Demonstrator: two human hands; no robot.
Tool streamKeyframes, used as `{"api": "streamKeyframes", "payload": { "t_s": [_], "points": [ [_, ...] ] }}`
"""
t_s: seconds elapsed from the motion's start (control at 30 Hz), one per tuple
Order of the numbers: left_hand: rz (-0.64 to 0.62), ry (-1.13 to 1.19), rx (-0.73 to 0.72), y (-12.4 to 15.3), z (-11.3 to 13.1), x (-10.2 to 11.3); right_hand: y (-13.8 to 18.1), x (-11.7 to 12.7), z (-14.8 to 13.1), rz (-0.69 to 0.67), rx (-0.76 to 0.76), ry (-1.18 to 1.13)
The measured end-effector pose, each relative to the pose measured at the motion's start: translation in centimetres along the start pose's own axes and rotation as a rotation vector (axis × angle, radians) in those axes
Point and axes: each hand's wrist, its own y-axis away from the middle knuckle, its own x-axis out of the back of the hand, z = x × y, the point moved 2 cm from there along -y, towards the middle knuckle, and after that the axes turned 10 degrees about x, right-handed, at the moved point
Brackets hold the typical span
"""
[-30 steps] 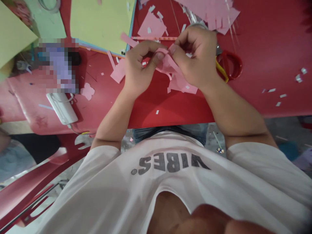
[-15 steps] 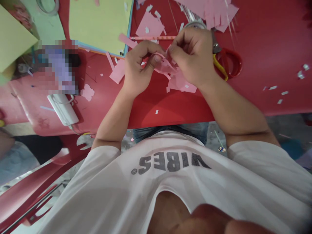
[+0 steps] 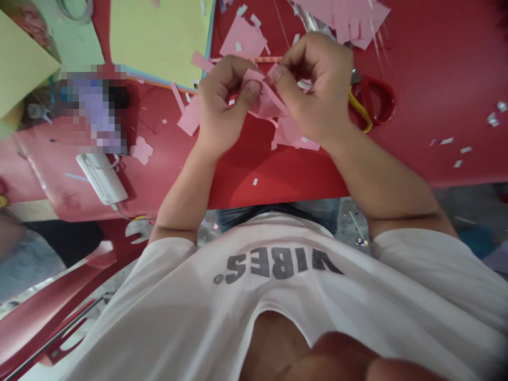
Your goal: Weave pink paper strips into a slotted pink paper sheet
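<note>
I'm pinching a piece of pink paper (image 3: 264,100) between my left hand (image 3: 224,103) and my right hand (image 3: 313,87). My hands are close together and nearly touching, both clamped on the paper with thumbs and fingers, and I'm holding it up just above the red desk (image 3: 278,174), in front of my chest. The paper is very light, thin and soft, and it's curling and bending under my fingers, so I'm treating it as something that could crease or tear easily. A firm pinch close to the part I'm working on seems safest, because the loose ends won't hold their shape. Under my hands, a wider pink piece (image 3: 296,135) is lying on the desk, though I can't tell whether it's joined to the paper I'm holding. Just beside my right hand, a pair of scissors (image 3: 371,103) with red handles is resting on the desk. Pink scraps are scattered around, with a fringed pink sheet (image 3: 341,16) at the far edge. Off to my left are a green card (image 3: 159,37), a white charger (image 3: 102,179) and a flower-shaped pink cutout (image 3: 142,150).
</note>
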Motion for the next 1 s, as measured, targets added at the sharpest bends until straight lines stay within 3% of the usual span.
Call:
{"api": "streamKeyframes", "payload": {
  "t_s": [0.1,0.27,0.43,0.8,1.0],
  "points": [
    [0.028,0.053,-0.019,0.0,0.2,-0.2,0.0,0.2,-0.4,-0.018,0.015,0.028],
    [-0.09,0.122,-0.01,-0.1,-0.1,-0.5,0.0,0.5,-0.5,-0.059,0.022,0.038],
    [-0.092,0.138,0.015,0.0,-0.4,-0.6,-0.2,0.9,-0.7,-0.081,0.041,0.039],
    [-0.003,-0.097,-0.021,0.0,-0.2,-0.2,-0.2,0.9,-0.7,-0.142,0.072,0.13],
    [0.034,-0.121,0.036,0.1,0.2,-0.3,-0.1,0.7,-0.7,-0.152,0.072,0.131]
  ]
}}
